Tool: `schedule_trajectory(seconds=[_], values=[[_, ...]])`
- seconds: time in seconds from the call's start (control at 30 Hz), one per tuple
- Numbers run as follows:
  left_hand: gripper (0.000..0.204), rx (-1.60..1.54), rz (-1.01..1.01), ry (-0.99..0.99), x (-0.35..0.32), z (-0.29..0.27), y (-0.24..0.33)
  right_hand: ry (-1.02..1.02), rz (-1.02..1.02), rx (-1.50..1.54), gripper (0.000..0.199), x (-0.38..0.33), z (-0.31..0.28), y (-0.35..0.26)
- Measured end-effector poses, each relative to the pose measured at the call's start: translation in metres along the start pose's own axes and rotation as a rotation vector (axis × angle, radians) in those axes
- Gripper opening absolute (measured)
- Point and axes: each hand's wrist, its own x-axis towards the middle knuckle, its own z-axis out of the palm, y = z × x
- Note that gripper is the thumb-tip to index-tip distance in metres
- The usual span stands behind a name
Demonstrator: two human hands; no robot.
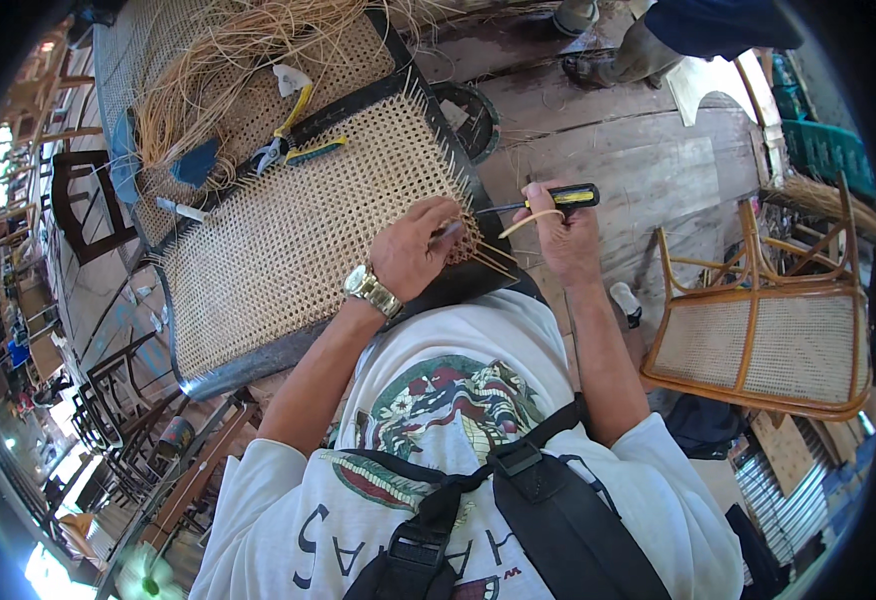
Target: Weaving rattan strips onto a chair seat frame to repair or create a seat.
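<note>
A woven cane panel (pixel 288 240) in a dark frame (pixel 258 352) lies before me. My left hand (pixel 416 248), a gold watch on its wrist, rests at the panel's near right corner. Its fingers are bent together over the weave, and what they pinch is hidden. In my right hand (pixel 566 240) is a screwdriver-like tool (pixel 575 196) with a black and yellow handle, its thin shaft pointing left at the corner. A pale cane strand (pixel 530 219) curves by the same fingers. Loose cane ends (pixel 496 258) stick out past the corner.
On the panel's far part lie yellow-handled pliers (pixel 280 145), a blue scrap (pixel 196 163) and a heap of loose cane strands (pixel 248 65). A dark round tub (pixel 473 120) stands beyond. Another person's leg (pixel 638 55) is at the far right, a cane-seated wooden bench (pixel 758 340) nearer.
</note>
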Motion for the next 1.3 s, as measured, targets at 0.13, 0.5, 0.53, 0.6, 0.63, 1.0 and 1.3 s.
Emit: schedule_trajectory(seconds=[0.13,0.5,0.53,0.6,0.63,1.0,1.3], values=[[0.028,-0.001,-0.076,-0.055,0.011,0.001,0.003,-0.027,0.165,0.002,0.022,-0.005,-0.005,0.008],[0.033,-0.073,-0.115,-0.003,0.009,0.008,-0.001,0.029,0.473,0.647,0.019,-0.016,-0.013,0.053],[0.033,-0.076,-0.113,-0.004,0.010,0.009,-0.002,0.005,0.663,0.888,0.022,-0.015,-0.017,0.057],[0.038,-0.122,-0.101,0.007,0.010,0.008,-0.006,-0.049,0.667,0.998,0.025,-0.015,-0.012,0.060],[0.038,-0.123,-0.103,0.008,0.010,0.009,-0.006,-0.107,0.672,1.111,0.028,-0.015,-0.008,0.059],[0.024,0.025,-0.295,0.018,0.027,0.021,0.010,-0.065,0.379,0.805,0.026,0.050,-0.018,0.041],[0.019,-0.093,-0.335,0.106,0.030,0.037,0.016,-0.595,-0.806,-0.630,0.040,0.113,0.085,-0.040]])
